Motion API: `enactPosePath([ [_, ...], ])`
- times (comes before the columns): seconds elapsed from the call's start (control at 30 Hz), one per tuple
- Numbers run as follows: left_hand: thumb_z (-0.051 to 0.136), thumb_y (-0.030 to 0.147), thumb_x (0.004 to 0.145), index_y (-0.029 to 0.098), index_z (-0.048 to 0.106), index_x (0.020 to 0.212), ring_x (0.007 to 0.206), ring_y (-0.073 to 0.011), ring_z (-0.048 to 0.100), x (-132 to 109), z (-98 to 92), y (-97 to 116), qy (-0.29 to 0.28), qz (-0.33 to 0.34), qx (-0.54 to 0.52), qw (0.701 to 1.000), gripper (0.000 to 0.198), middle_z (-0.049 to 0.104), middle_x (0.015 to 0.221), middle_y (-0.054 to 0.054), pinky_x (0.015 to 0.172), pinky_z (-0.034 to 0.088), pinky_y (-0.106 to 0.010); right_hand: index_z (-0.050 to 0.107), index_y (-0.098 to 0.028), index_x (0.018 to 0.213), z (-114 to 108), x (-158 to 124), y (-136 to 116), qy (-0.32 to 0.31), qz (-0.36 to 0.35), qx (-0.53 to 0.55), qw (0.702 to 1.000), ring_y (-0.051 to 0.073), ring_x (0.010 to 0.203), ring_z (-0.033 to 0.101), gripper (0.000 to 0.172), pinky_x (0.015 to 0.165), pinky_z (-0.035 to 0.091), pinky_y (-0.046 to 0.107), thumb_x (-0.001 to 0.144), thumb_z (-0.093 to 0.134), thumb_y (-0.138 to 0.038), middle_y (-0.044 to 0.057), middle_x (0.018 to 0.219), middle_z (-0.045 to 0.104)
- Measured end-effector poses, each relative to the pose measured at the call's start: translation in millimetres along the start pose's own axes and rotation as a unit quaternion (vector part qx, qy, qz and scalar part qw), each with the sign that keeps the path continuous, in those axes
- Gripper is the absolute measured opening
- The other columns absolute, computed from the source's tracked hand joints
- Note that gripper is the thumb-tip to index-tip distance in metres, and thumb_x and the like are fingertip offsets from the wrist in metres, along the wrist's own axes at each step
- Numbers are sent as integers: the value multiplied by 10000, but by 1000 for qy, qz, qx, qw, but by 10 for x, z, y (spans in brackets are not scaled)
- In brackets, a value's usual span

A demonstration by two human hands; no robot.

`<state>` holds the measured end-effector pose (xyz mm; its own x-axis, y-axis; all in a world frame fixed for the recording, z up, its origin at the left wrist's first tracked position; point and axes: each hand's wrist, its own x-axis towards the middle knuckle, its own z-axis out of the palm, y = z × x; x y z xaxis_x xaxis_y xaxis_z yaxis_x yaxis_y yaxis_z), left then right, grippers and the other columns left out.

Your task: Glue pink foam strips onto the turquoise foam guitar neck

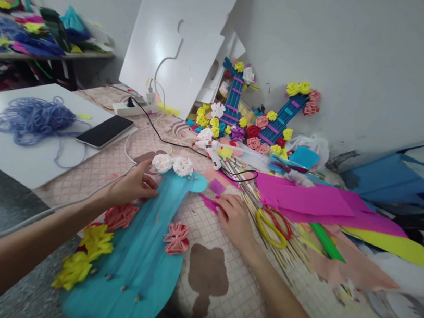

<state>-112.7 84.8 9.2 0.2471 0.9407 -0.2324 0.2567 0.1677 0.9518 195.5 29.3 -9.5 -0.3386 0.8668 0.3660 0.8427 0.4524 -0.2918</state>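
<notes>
A turquoise guitar-shaped paper craft [146,234] lies in front of me, its neck pointing away, with strings and small pegs. Two white paper flowers [172,164] sit at its head; pink flowers [176,239] and yellow flowers [96,242] line its sides. My left hand [135,186] rests at the left edge of the neck, fingers slightly bent and apart from the thumb. To the right of the neck, my right hand [237,220] has its fingertips closed on thin magenta paper strips [210,204] at the tabletop. The exact fingertip contact is partly hidden.
Yellow-handled scissors [271,229] and wooden sticks [289,254] lie right of my right hand, beside magenta paper [309,200]. A glue gun [212,154] trails a black cord. Two decorated blue guitars [284,117] lean behind. At left are a phone [106,130] and blue yarn [36,116].
</notes>
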Motion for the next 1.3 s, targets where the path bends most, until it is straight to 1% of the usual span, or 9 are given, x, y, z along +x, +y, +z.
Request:
enactPosePath([
  [0.17,775,232,555,167,158,1413,597,-170,643,58,23,-12,-6,12,21,1000,1059,620,714,26,485,488,-235,605,-200,1127,-16,-48,-29,-13,3,-19,1000,260,1041,514,269,893,405,424,871,567,-273,92,1073,614],
  [0.3,753,246,600,161,132,1442,606,-170,646,67,48,44,-4,22,78,997,1050,636,751,2,484,495,-236,620,-196,1068,4,-47,-16,-11,11,-38,999,248,1007,526,210,875,405,403,875,538,-219,89,1035,611],
  [0.43,747,239,609,138,116,1456,600,-166,638,93,66,84,0,34,119,992,1061,653,754,-12,493,500,-239,635,-208,1020,-3,-61,116,12,35,-50,998,240,968,538,194,865,407,401,874,509,-188,78,981,620],
  [0.57,748,227,601,177,54,1470,578,-169,636,195,98,30,-16,50,88,995,1113,659,710,13,476,483,-230,649,-210,1003,-45,-95,252,17,41,-45,998,238,959,542,196,852,422,395,872,504,-197,71,946,624],
  [0.8,750,236,579,207,147,1450,570,-170,633,207,133,-31,-9,81,113,990,1059,659,682,36,486,446,-221,657,-211,973,-49,-123,274,26,38,-41,998,242,956,547,187,846,435,399,863,507,-202,72,942,622],
  [1.0,708,409,672,188,224,1408,644,-164,624,100,64,5,83,150,220,960,908,598,883,-32,570,480,-271,642,-198,1014,-56,-149,256,25,47,-34,998,248,966,544,196,858,434,408,866,524,-249,82,981,623],
  [1.07,670,438,717,183,282,1364,657,-153,607,105,24,-2,101,171,246,949,796,590,913,-43,605,485,-280,642,-200,1026,-60,-158,251,29,48,-27,998,249,971,544,207,860,435,415,866,524,-258,85,990,620],
  [1.2,603,417,776,174,535,1043,660,-150,588,137,-31,-14,104,198,274,935,367,618,840,-42,612,471,-272,643,-202,1022,-67,-170,245,52,53,-14,997,252,978,543,208,865,438,422,862,520,-256,90,1007,614],
  [1.3,572,381,792,179,593,834,656,-164,595,122,-16,9,70,195,307,929,207,637,739,-36,615,456,-278,640,-207,1006,-83,-175,235,56,57,0,997,249,967,546,193,860,442,418,860,522,-247,85,993,611],
])
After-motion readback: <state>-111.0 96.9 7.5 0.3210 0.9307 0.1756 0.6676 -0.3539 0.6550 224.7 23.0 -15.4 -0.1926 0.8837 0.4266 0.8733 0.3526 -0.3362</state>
